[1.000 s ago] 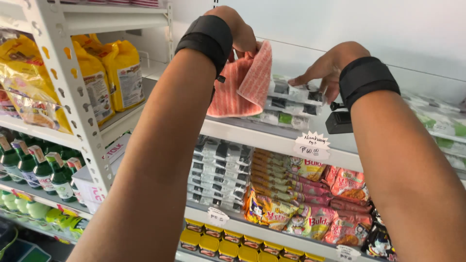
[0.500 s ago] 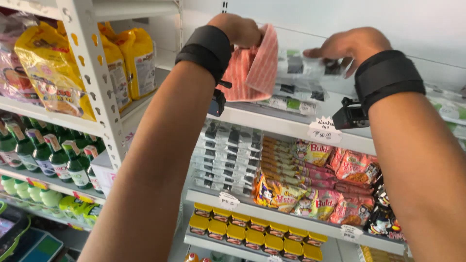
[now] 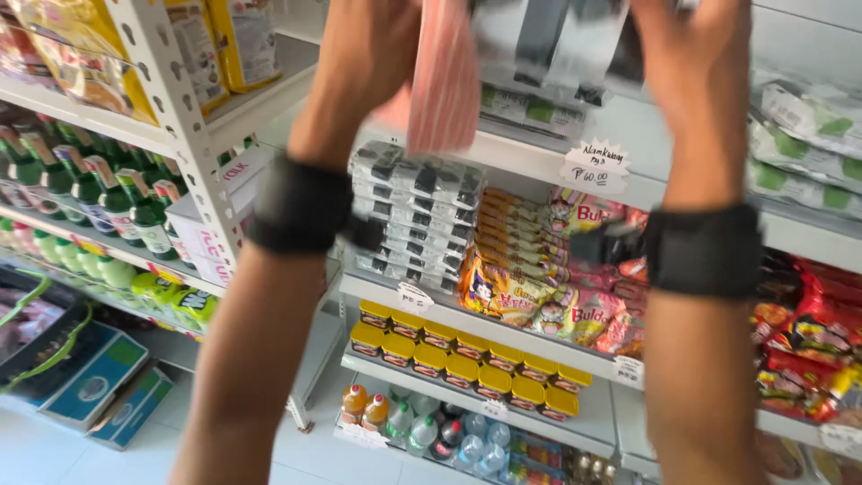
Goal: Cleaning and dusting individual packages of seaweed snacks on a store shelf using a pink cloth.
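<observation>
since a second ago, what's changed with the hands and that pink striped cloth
Both hands have risen toward the top of the view: the left hand still grips the pink striped cloth, now hanging lower beside it, and the right hand now reaches the dark packets on the upper shelf. Black wristbands and shelved goods are unchanged.

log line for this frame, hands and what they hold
left hand: holds pink cloth | right hand: on grey packets | place: top shelf
</observation>
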